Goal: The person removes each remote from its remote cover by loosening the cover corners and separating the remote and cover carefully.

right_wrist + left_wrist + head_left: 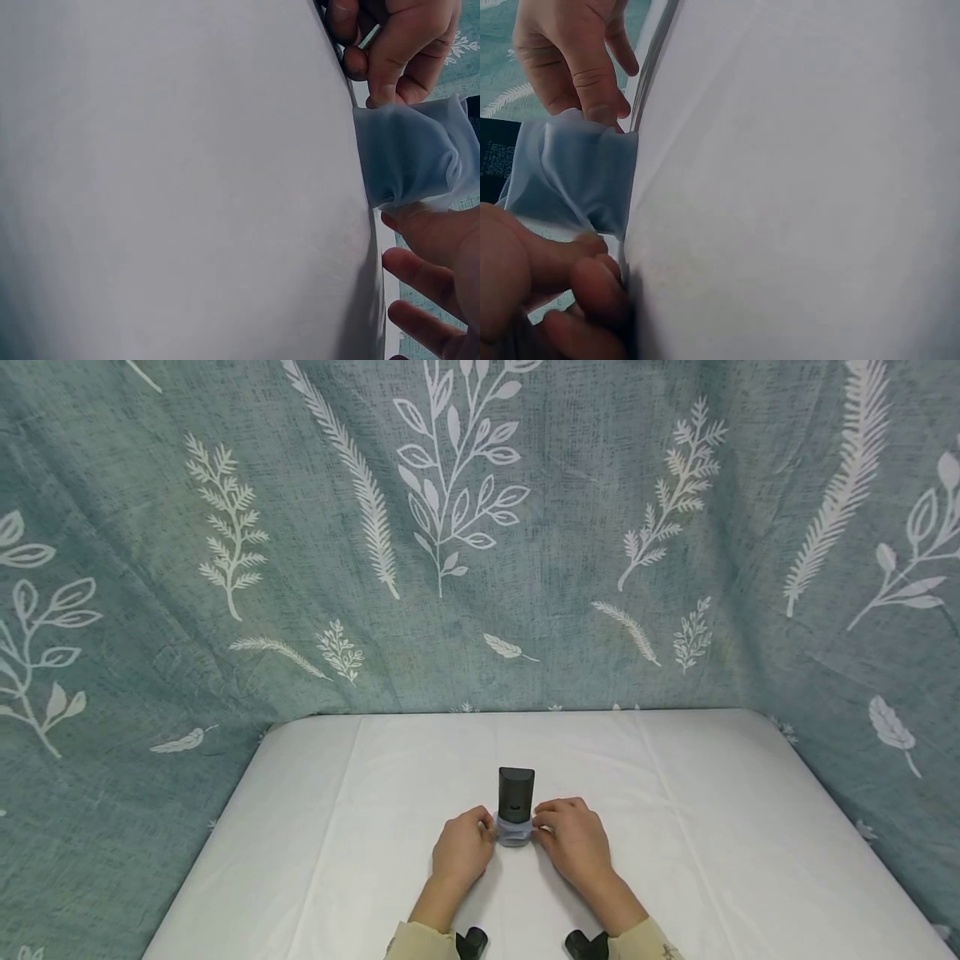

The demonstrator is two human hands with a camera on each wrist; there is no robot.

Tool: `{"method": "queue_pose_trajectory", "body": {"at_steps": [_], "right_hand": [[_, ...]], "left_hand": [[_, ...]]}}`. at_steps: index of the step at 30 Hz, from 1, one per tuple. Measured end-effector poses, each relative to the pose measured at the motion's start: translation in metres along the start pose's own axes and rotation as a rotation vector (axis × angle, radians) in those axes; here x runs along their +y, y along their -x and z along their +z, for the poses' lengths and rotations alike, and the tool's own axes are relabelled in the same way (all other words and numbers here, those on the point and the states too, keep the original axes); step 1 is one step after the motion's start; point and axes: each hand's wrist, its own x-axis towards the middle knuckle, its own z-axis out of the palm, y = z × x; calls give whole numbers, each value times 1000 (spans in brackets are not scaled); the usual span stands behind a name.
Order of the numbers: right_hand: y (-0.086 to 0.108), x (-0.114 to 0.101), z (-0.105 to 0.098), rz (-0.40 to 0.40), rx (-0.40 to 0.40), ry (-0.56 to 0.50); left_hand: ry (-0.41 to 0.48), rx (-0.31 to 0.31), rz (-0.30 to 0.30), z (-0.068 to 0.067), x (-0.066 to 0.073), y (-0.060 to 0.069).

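Note:
A black slab-like object (516,795) stands upright on the white table, with a printed code on its dark face in the left wrist view. Round its lower part sits a thin, translucent bluish plastic sleeve (577,176), wrinkled and soft. My left hand (463,845) pinches the sleeve's left edge between thumb and finger. On the opposite side, my right hand (576,839) pinches the right edge, its other fingers spread apart in the right wrist view. The inside of the sleeve (405,157) and the object's lower end are hidden.
A white cloth (360,877) with fold lines covers the table. Green-blue curtain fabric (570,527) with white leaf prints hangs behind and along both sides. Black wrist-worn devices show at the left wrist (472,942) and right wrist (587,945).

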Motion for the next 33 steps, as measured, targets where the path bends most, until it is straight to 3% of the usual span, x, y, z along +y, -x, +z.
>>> {"method": "queue_pose_trajectory", "body": {"at_steps": [5, 11, 15, 18, 23, 33], "right_hand": [[1, 1, 1, 7, -8, -33], [1, 3, 1, -49, 10, -65], [1, 5, 1, -76, 15, -74], [1, 6, 1, -87, 15, -81], [1, 6, 2, -87, 27, -67], [-1, 3, -1, -105, 82, -92]], "left_hand": [[37, 7, -4, 0, -1, 1], [61, 36, -15, 1, -1, 1], [71, 74, 34, 1, 0, 2], [89, 96, 114, 1, 0, 3], [146, 110, 189, 3, -3, 4], [239, 25, 156, 1, -3, 8]]}}
